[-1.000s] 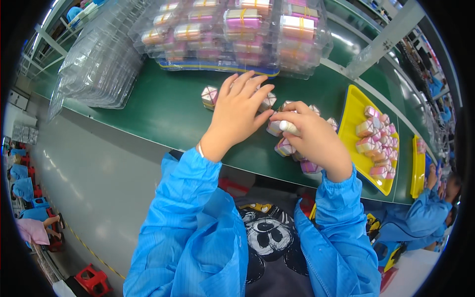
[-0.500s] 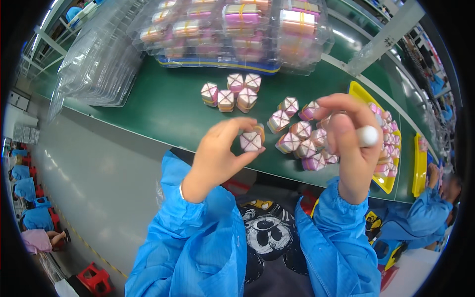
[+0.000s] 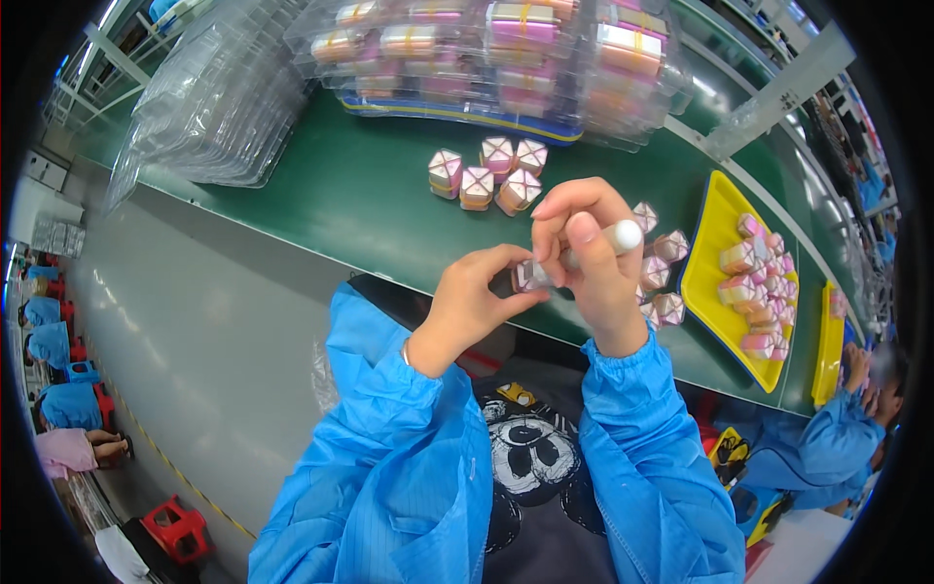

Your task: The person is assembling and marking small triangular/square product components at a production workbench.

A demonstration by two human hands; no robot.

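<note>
My left hand point(image 3: 465, 298) pinches a small white-and-pink bundle point(image 3: 526, 276) between thumb and fingers. It looks like the other banded bundles on the green table, whose white ends carry a cross. Closed around a white pen-like stick point(image 3: 625, 235) with a rounded end, my right hand point(image 3: 601, 277) is right beside the held bundle. The stick's lower end is hidden behind the fingers, so I cannot tell if it touches the bundle. Several loose bundles point(image 3: 671, 245) lie partly behind my right hand. Another small group of bundles point(image 3: 477, 187) stands farther back, left of it.
A yellow tray point(image 3: 705, 282) with many bundles lies at the right. Clear plastic trays of bundles point(image 3: 525, 58) are stacked at the back, beside nested clear trays point(image 3: 219, 107). A co-worker in blue point(image 3: 827, 438) sits at the far right near another yellow tray point(image 3: 827, 365).
My right hand has moved left with the stick, from above the loose bundles to the bundle in my left hand. The view has shifted, showing more of the yellow tray.
</note>
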